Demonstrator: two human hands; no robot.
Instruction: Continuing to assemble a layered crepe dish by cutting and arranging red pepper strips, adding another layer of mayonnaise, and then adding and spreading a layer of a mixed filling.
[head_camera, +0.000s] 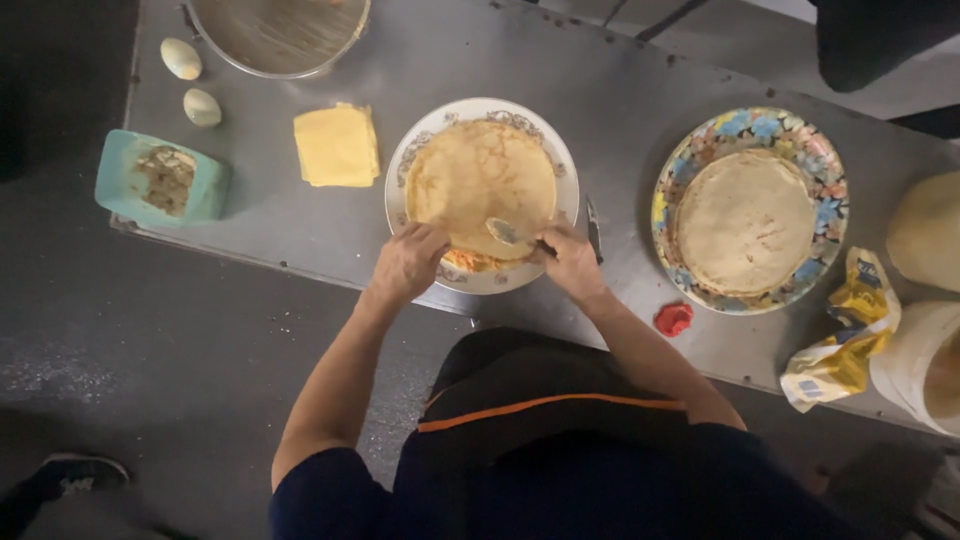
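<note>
You're working over the white plate (570, 190) with the patterned rim, sitting near the front edge of the grey counter (620, 110). There's a golden pancake (480, 175) lying flat on it, and your left hand (408, 262) is gripping the near edge of that pancake, fingers (432, 236) curled onto it, lifting or folding it a bit so some orange filling (468, 262) is showing underneath at the front of the plate. Your right hand (572, 262) is closed around the handle of a spoon (505, 232), with the bowl of the spoon resting on the near part of the pancake, between your two hands. A knife (593, 228) is lying on the counter just beside the plate, right by your right hand.

Off to your right, well apart, a colourful flowered plate (828, 190) is holding a stack of paler pancakes (745, 220). A small red lid (674, 319) is sitting near the counter edge between the two plates. Further right there's a crumpled yellow bag (845, 335) and a white tub (915, 365), partly cut off.

To your left, a stack of yellow cheese slices (337, 146) is lying just beside the white plate, then a teal container (130, 180) with something brownish in it, two eggs (181, 58) behind it, and a metal bowl (280, 35) at the top edge. A shoe (75, 473) is showing on the floor, bottom left.
</note>
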